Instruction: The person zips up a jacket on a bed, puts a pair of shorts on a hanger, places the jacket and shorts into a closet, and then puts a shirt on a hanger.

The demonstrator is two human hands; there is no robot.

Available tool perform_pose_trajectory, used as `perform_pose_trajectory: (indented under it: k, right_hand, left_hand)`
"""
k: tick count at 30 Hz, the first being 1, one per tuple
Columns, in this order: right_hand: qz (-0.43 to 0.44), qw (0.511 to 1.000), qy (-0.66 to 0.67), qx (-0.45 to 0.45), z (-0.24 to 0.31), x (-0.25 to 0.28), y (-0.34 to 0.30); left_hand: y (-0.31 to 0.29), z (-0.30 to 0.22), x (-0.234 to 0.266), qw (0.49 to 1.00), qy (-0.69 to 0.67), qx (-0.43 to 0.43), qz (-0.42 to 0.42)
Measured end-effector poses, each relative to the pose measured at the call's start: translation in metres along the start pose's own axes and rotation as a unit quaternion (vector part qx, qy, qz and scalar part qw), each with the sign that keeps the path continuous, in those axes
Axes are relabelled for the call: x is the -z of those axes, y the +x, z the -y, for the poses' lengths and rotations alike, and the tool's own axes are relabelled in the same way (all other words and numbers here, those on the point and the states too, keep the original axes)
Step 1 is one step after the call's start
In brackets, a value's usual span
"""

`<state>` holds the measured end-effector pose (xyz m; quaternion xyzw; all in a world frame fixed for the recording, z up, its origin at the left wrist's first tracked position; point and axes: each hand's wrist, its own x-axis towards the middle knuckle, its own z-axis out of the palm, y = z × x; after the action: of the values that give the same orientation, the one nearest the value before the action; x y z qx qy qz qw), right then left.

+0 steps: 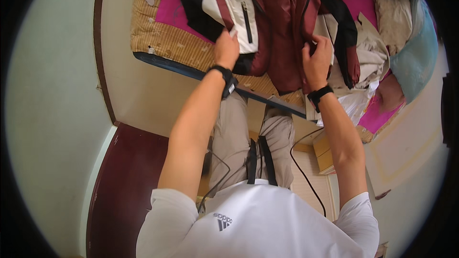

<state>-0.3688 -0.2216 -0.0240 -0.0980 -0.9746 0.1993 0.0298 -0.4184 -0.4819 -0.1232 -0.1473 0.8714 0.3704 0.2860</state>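
A dark red jacket (282,33) with black sleeves and a white panel lies spread on the bed in front of me. The white panel (241,16) carries a black zipper pocket. At its lower left edge my left hand (226,48) is closed, pinching the jacket's fabric. Over the jacket's right side, by the front zipper edge, my right hand (317,62) is curved, its thumb and fingers apart against the cloth. Dark bands circle both wrists.
The bed (177,43) has a striped tan cover and a blue front edge. Beige clothing (366,50), a pillow (393,21) and a light blue cloth (417,55) lie to the right. A cardboard box (324,153) and a black cable (306,177) are below.
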Motion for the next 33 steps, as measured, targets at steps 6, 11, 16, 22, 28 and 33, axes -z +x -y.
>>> perform_pose_trajectory:
  k: [6, 11, 16, 22, 28, 33]
  right_hand:
    - [-0.048, 0.999, -0.013, 0.022, 0.09, -0.029, 0.007]
    - [0.403, 0.786, 0.343, -0.319, 0.146, -0.023, -0.018]
    - [0.487, 0.736, 0.383, -0.273, 0.174, 0.029, -0.07]
    - [0.428, 0.752, 0.427, -0.263, 0.155, 0.127, -0.086]
    - [0.534, 0.671, 0.465, -0.222, 0.098, 0.219, -0.128]
    - [0.448, 0.669, 0.537, -0.254, 0.074, 0.267, -0.179]
  left_hand:
    - [-0.098, 0.033, 0.029, 0.976, -0.217, 0.002, -0.02]
    - [-0.199, 0.002, 0.097, 0.973, -0.22, 0.075, 0.001]
    - [-0.256, 0.01, 0.088, 0.958, -0.271, 0.08, 0.036]
    - [-0.303, -0.026, 0.066, 0.92, -0.39, 0.01, -0.033]
    - [-0.343, -0.086, 0.057, 0.896, -0.443, -0.024, -0.003]
    - [-0.365, -0.116, 0.038, 0.889, -0.439, -0.127, -0.024]
